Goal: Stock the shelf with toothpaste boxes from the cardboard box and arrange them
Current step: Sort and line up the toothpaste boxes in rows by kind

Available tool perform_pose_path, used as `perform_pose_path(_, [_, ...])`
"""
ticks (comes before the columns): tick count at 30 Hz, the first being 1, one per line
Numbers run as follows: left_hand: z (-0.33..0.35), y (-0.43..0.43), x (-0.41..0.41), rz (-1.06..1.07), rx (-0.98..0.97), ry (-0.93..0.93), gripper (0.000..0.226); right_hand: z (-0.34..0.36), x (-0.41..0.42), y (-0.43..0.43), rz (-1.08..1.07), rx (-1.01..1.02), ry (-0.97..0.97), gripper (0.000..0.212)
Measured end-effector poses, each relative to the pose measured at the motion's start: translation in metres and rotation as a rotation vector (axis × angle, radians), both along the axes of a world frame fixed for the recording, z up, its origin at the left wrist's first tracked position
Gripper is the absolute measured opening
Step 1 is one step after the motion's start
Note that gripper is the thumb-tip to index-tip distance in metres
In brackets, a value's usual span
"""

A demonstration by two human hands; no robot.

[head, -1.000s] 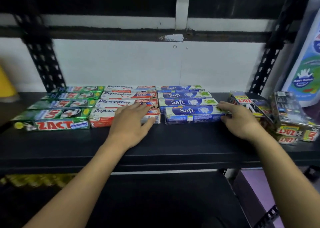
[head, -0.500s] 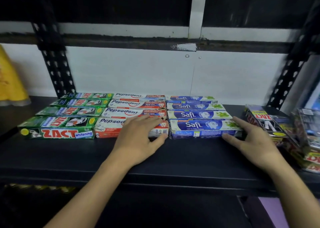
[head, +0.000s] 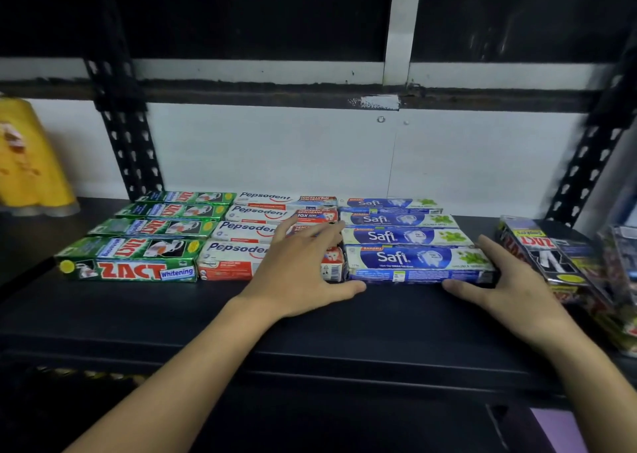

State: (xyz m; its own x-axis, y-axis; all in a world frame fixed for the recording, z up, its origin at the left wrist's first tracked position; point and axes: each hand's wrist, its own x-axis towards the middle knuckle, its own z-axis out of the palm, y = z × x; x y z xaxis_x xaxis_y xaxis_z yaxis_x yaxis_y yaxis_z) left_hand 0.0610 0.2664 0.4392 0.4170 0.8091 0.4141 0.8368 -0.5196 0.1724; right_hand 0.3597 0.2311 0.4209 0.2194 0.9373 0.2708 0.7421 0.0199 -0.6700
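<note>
Blue Safi box (head: pixel 413 261) between left hand (head: pixel 296 273) and right hand (head: pixel 506 280), grips wide, beside Pepsodent (head: pixel 231 259)

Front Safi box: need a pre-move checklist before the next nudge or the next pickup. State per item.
1. Left hand flat on the front Pepsodent box, fingers spread: ok.
2. Right hand against the right end of the front Safi box, fingers straight, thumb along its lower front edge: ok.
3. Safi front face roughly in line with the Pepsodent front face: ok.
4. Seam between those two front boxes: partly hidden by the left hand, cannot tell.
5. Black ZACT packs at the right lie skewed and piled, not in rows: not ok.
6. Cardboard box with remaining stock: not in view, cannot tell.
</note>
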Motion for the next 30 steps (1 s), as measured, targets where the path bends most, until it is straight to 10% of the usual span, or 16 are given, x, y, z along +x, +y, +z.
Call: perform_pose_path(30, [-0.010, 0.004, 0.006, -0.003, 0.156, -0.053, 0.079, -0.005, 0.009, 0.004, 0.004, 0.051, 0.042, 0.103])
